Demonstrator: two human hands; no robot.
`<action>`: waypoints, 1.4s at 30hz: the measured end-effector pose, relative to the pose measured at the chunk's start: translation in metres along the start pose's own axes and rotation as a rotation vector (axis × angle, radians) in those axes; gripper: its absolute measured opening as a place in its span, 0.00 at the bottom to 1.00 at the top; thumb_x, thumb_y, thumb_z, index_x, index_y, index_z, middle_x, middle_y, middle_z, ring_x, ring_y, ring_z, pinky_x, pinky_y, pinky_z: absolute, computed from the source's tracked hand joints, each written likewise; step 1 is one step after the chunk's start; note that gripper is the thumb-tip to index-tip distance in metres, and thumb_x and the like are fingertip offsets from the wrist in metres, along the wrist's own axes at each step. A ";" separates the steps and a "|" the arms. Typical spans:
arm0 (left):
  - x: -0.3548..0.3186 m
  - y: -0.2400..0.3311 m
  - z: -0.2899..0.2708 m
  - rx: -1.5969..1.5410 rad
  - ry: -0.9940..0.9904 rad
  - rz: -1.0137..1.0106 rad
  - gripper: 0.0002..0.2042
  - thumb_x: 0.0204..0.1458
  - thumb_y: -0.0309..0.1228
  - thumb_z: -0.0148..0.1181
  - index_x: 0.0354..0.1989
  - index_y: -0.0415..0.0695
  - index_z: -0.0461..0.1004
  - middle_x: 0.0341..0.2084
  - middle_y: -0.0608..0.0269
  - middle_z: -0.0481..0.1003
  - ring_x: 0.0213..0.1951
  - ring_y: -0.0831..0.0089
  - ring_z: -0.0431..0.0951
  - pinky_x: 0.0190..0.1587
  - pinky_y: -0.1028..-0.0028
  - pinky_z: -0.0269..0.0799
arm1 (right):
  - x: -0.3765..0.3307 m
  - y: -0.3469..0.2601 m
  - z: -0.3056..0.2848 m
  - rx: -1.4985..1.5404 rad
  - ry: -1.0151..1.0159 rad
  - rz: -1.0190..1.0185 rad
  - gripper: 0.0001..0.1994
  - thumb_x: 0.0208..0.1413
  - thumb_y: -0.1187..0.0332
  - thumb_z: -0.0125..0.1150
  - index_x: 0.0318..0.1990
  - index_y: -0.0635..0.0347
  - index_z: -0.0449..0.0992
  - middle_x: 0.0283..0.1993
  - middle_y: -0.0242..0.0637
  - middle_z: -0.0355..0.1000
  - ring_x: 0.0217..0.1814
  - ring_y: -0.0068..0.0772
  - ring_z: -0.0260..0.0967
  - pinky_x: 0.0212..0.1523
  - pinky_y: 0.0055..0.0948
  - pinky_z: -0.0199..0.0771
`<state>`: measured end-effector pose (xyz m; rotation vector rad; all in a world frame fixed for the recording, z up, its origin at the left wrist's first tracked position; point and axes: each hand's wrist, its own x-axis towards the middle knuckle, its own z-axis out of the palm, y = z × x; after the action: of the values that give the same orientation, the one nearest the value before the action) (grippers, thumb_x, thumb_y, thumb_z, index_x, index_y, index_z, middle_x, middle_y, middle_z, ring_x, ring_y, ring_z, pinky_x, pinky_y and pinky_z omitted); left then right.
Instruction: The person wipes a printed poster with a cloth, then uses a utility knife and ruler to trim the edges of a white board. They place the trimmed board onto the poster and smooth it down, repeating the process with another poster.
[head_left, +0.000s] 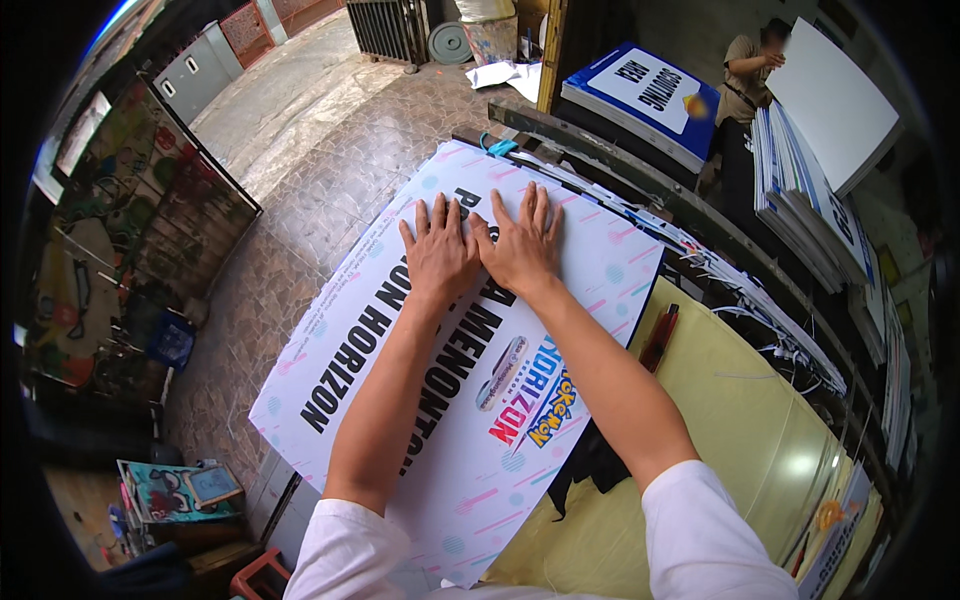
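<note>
"Where's the sign?"
"In the middle, partly over the left of the yellow tabletop, its far part under the left hand and right hand."
"Are the fingers gripping it?"
"No, both hands lie palm-down, fingers spread, clasping nothing."
"Why side by side?"
"Probably so their pressure keeps the sign flat and steady."
</note>
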<state>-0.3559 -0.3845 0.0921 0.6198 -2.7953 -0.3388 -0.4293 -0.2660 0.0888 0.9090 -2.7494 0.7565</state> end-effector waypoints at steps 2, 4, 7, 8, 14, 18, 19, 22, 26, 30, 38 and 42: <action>0.007 0.001 -0.008 -0.006 -0.032 0.025 0.38 0.62 0.57 0.49 0.74 0.42 0.60 0.73 0.44 0.57 0.75 0.42 0.50 0.74 0.42 0.42 | -0.001 0.000 0.001 0.022 0.038 0.052 0.46 0.67 0.34 0.39 0.75 0.70 0.55 0.79 0.72 0.40 0.85 0.64 0.26 0.80 0.61 0.21; 0.013 0.001 -0.010 0.022 -0.046 0.047 0.41 0.59 0.61 0.53 0.74 0.44 0.61 0.72 0.41 0.57 0.74 0.40 0.51 0.74 0.43 0.43 | -0.002 -0.001 0.002 0.036 0.063 0.047 0.48 0.67 0.33 0.38 0.75 0.73 0.52 0.79 0.72 0.40 0.85 0.63 0.26 0.81 0.59 0.20; 0.018 -0.001 -0.003 0.075 0.045 0.091 0.43 0.56 0.64 0.54 0.74 0.48 0.61 0.72 0.39 0.56 0.73 0.38 0.51 0.74 0.43 0.42 | -0.001 -0.001 0.004 0.016 0.065 0.046 0.51 0.65 0.31 0.38 0.75 0.77 0.51 0.79 0.73 0.41 0.86 0.61 0.25 0.81 0.58 0.19; 0.018 -0.003 0.001 0.080 0.061 0.099 0.42 0.57 0.64 0.54 0.75 0.49 0.61 0.73 0.39 0.55 0.73 0.38 0.50 0.74 0.43 0.41 | -0.001 -0.001 0.004 0.006 0.053 0.055 0.52 0.65 0.30 0.37 0.74 0.78 0.51 0.79 0.73 0.41 0.86 0.61 0.25 0.81 0.58 0.19; 0.019 -0.010 0.011 0.046 0.049 0.110 0.38 0.58 0.64 0.53 0.74 0.58 0.64 0.74 0.40 0.54 0.75 0.36 0.48 0.75 0.40 0.37 | 0.001 -0.004 0.004 -0.011 0.041 0.073 0.54 0.63 0.28 0.38 0.73 0.79 0.53 0.78 0.74 0.41 0.86 0.60 0.25 0.81 0.57 0.19; 0.018 -0.007 0.006 0.066 0.018 0.118 0.35 0.59 0.63 0.52 0.74 0.63 0.64 0.74 0.42 0.54 0.75 0.35 0.48 0.75 0.40 0.37 | 0.000 -0.005 0.001 0.019 0.036 0.070 0.54 0.62 0.27 0.39 0.73 0.80 0.54 0.78 0.74 0.41 0.86 0.60 0.25 0.81 0.58 0.19; 0.017 -0.006 0.005 0.081 0.013 0.120 0.36 0.59 0.64 0.52 0.74 0.64 0.64 0.75 0.42 0.54 0.75 0.35 0.48 0.75 0.40 0.38 | 0.000 -0.005 0.000 0.023 0.034 0.069 0.54 0.62 0.27 0.39 0.73 0.79 0.54 0.78 0.74 0.41 0.86 0.60 0.25 0.81 0.58 0.19; 0.018 -0.006 0.005 0.110 -0.024 0.111 0.37 0.59 0.65 0.51 0.75 0.63 0.62 0.75 0.44 0.52 0.75 0.36 0.47 0.75 0.41 0.38 | 0.001 -0.005 -0.001 -0.006 0.014 0.073 0.55 0.61 0.25 0.38 0.74 0.75 0.55 0.79 0.72 0.42 0.86 0.60 0.27 0.81 0.58 0.20; 0.020 -0.009 0.012 0.048 0.037 0.086 0.43 0.58 0.66 0.52 0.76 0.51 0.60 0.76 0.43 0.52 0.77 0.39 0.45 0.76 0.43 0.35 | 0.002 -0.004 -0.001 0.008 0.014 0.086 0.54 0.60 0.23 0.36 0.75 0.70 0.57 0.79 0.71 0.42 0.86 0.59 0.27 0.81 0.57 0.21; 0.021 -0.012 0.015 0.051 0.023 0.065 0.48 0.56 0.67 0.53 0.75 0.39 0.57 0.76 0.42 0.52 0.78 0.42 0.45 0.77 0.45 0.34 | 0.001 -0.002 -0.003 -0.034 -0.019 0.053 0.52 0.61 0.23 0.36 0.74 0.63 0.60 0.79 0.70 0.42 0.86 0.59 0.26 0.81 0.58 0.20; 0.018 -0.008 0.006 0.022 0.008 0.086 0.48 0.55 0.66 0.54 0.75 0.41 0.59 0.75 0.40 0.53 0.77 0.40 0.45 0.77 0.44 0.34 | 0.005 -0.003 -0.008 -0.033 -0.070 0.035 0.43 0.62 0.24 0.36 0.73 0.41 0.67 0.80 0.68 0.40 0.86 0.61 0.26 0.80 0.61 0.22; 0.018 -0.006 0.004 0.022 0.024 0.080 0.48 0.54 0.65 0.55 0.75 0.41 0.59 0.75 0.39 0.54 0.77 0.40 0.46 0.76 0.44 0.34 | 0.000 0.004 -0.012 0.003 -0.045 -0.025 0.39 0.64 0.27 0.37 0.71 0.39 0.70 0.80 0.68 0.41 0.86 0.61 0.27 0.79 0.62 0.23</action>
<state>-0.3707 -0.3970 0.0901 0.5110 -2.7952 -0.2836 -0.4317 -0.2566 0.0974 0.9711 -2.7706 0.7450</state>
